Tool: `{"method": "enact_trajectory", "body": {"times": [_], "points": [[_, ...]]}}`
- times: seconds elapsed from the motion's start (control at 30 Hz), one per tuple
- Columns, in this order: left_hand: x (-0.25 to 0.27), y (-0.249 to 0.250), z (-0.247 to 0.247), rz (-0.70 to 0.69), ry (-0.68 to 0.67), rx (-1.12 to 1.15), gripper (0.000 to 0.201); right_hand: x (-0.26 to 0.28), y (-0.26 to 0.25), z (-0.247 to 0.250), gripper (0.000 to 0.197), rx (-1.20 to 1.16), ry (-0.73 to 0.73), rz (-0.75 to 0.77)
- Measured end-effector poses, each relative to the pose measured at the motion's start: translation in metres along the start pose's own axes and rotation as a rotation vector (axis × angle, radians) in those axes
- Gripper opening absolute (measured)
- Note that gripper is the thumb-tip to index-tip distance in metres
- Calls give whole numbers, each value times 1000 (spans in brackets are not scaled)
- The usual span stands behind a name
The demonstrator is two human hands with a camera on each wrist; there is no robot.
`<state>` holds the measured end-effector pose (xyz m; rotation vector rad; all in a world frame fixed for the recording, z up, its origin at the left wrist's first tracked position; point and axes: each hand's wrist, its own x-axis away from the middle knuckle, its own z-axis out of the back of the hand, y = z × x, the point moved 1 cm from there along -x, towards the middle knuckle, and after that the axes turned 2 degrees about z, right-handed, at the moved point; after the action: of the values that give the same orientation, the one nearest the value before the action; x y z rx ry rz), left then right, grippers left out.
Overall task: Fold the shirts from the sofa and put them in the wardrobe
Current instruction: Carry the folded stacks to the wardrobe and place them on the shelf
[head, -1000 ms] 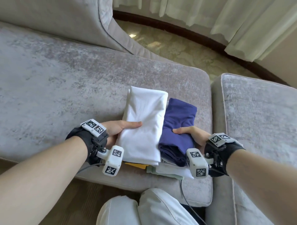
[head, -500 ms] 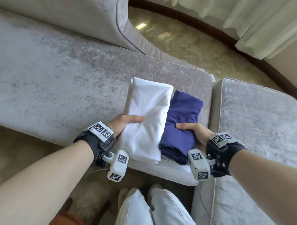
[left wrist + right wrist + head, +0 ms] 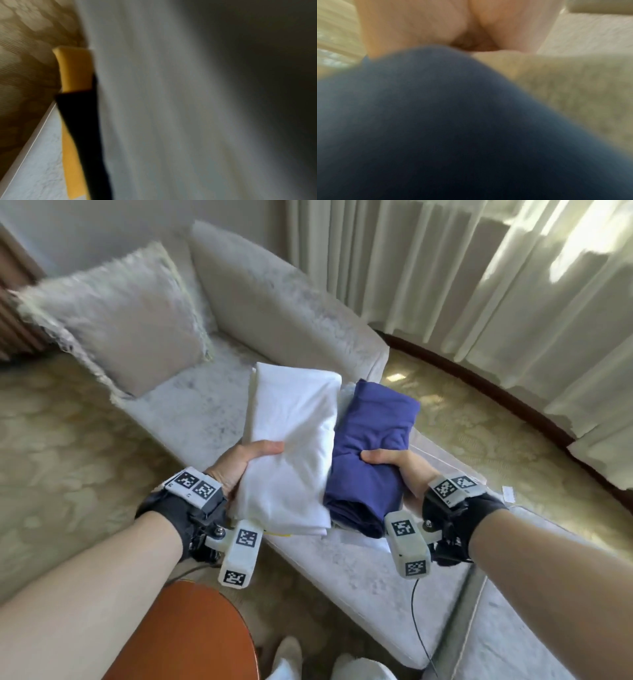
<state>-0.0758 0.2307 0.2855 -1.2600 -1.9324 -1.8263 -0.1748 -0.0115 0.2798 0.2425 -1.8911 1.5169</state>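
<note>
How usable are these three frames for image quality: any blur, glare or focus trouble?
Head view: fairly sharp on the white shirt and blue shirt, edges bowed by the wide lens, curtain blown out by sunlight. Left wrist view: smeared, white cloth fading into dark shadow on the right. Right wrist view: out of focus, blue cloth filling the frame close to the lens.

Beyond both hands stands a pale grey sofa (image 3: 191, 419) with a fringed cushion (image 3: 130, 313). Cream curtains (image 3: 479, 285) hang sunlit to the right; patterned beige carpet (image 3: 61, 446) lies left.
</note>
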Motion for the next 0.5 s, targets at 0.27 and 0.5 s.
{"method": "enact_trajectory", "body": {"times": [0.27, 0.5], "points": [[192, 46, 84, -272, 349, 228, 27, 81, -91, -140, 92, 151, -214, 148], [380, -3, 186, -496, 674, 444, 33, 189, -81, -313, 74, 255, -529, 213]]}}
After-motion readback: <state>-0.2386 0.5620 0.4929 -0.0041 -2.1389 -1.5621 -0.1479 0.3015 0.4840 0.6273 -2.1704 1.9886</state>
